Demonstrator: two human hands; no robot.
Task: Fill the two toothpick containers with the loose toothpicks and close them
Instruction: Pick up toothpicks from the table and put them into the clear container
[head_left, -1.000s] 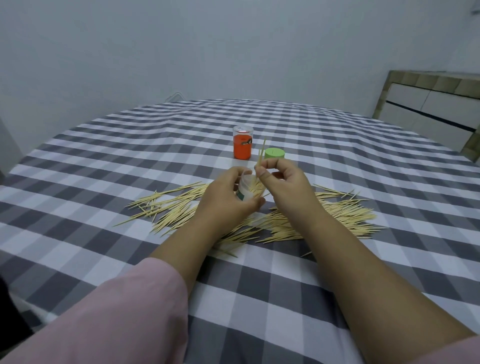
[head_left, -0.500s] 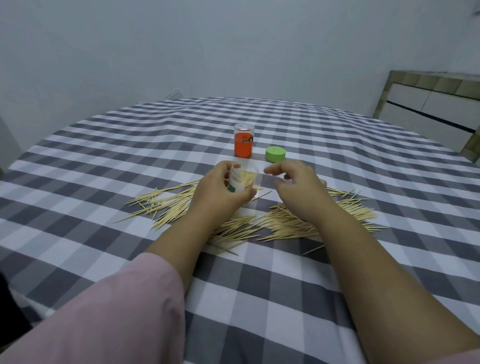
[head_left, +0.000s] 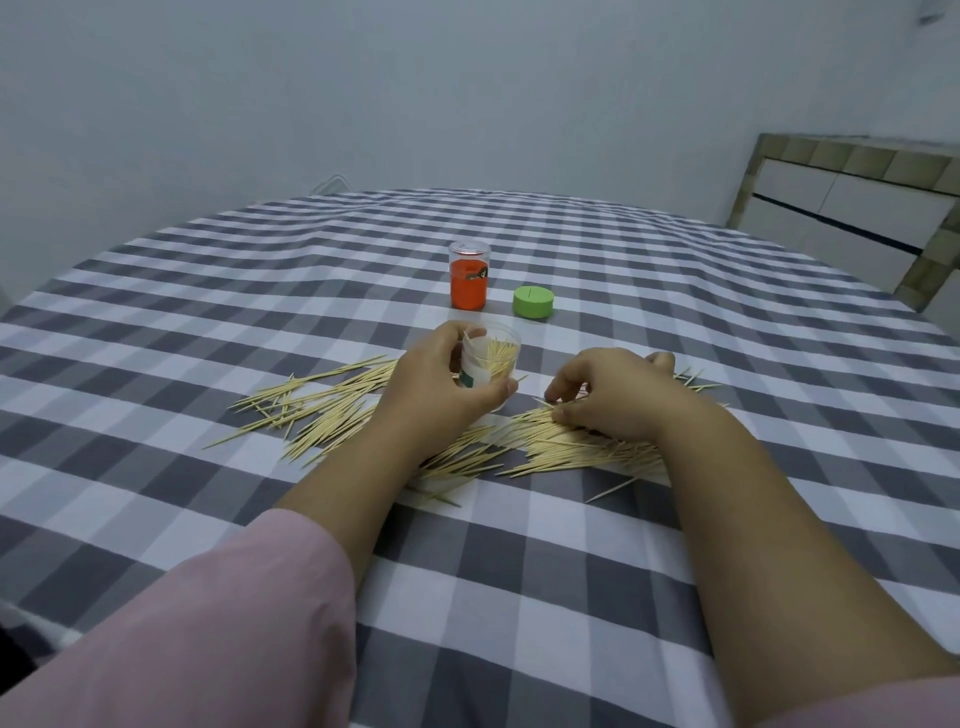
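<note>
My left hand (head_left: 431, 387) grips a clear toothpick container (head_left: 491, 358), open at the top, with several toothpicks standing inside. My right hand (head_left: 613, 392) is down on the pile of loose toothpicks (head_left: 550, 447), its fingertips curled and pinching at them. More loose toothpicks (head_left: 311, 408) lie spread to the left of my left hand. An orange container (head_left: 469, 283) stands upright farther back, and a green lid (head_left: 532, 301) lies beside it on the right.
A grey and white checked cloth (head_left: 519, 545) covers the table. A tiled cabinet (head_left: 852, 223) stands at the far right beyond the table edge. A plain wall is behind.
My right hand dropped its toothpicks into the clear container, then moved down to the right onto the pile. My left hand lowered the container slightly.
</note>
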